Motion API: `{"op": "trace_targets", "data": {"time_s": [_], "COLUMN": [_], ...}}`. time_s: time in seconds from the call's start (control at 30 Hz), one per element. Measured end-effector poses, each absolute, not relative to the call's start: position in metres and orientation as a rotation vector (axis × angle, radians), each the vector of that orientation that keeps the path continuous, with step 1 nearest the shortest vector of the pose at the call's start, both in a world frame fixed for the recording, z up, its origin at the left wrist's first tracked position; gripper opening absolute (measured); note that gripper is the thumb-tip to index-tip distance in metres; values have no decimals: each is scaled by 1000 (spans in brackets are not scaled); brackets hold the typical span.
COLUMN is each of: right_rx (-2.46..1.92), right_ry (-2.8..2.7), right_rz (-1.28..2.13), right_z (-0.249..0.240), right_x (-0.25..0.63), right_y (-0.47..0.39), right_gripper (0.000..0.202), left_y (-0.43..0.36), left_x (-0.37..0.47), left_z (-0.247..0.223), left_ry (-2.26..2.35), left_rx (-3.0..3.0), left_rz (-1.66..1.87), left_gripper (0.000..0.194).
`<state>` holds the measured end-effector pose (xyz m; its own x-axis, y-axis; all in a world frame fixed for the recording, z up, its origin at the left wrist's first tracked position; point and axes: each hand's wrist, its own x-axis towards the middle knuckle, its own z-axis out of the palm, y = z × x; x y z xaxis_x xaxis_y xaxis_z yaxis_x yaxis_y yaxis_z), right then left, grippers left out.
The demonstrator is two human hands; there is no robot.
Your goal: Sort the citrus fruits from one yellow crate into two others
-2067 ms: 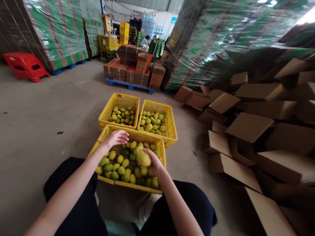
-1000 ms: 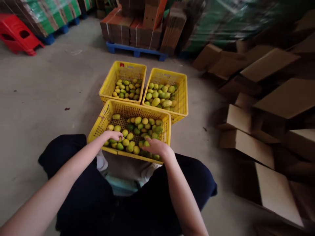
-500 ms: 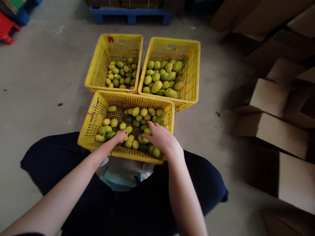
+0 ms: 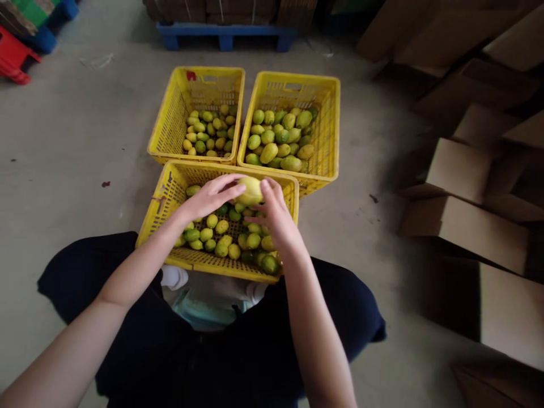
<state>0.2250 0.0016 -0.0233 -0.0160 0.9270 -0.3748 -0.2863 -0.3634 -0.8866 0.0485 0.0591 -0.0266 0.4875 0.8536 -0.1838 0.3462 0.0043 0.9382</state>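
Note:
A large pale yellow lemon [image 4: 250, 191] is held between my two hands above the nearest yellow crate [image 4: 164, 262]. My left hand [image 4: 216, 195] has its fingers on the lemon's left side. On the other side my right hand [image 4: 275, 212] grips it with the thumb and fingers. Below them, green and yellow lemons [image 4: 221, 226] lie loose over the crate's slotted floor; the hands and forearms hide some of these.
Two more yellow crates, a left one [image 4: 164, 127] and a right one [image 4: 334, 124], stand behind with lemons in them. A blue pallet [image 4: 225, 29] is farther back. Cardboard boxes [image 4: 484, 229] line the right side; a red plastic piece [image 4: 15, 56] lies at far left.
Both hands have risen from the lemons in the near crate. The left has moved right and forward, and a large lemon is now held between the two.

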Motion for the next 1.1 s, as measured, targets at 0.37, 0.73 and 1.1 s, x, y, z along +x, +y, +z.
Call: {"op": "trace_targets", "data": {"time_s": [0.37,0.73,1.1], "right_rx": [-991,-999,-1023], "right_ry": [-156,-129,-75], "right_rz": [1706,1690,1690], "right_z": [-17,-22,-19], "right_x": [247,247,246], "right_y": [-6,0,0], "right_gripper": [29,30,24], "left_y": [30,11,22], "left_x": [-1,-40,-41], "left_z": [-172,-227,-233], "left_ry": [1800,1749,1608], "left_rx": [1555,1642,1705], "left_rz": [10,-434,-522], "left_gripper": [26,21,21]}}
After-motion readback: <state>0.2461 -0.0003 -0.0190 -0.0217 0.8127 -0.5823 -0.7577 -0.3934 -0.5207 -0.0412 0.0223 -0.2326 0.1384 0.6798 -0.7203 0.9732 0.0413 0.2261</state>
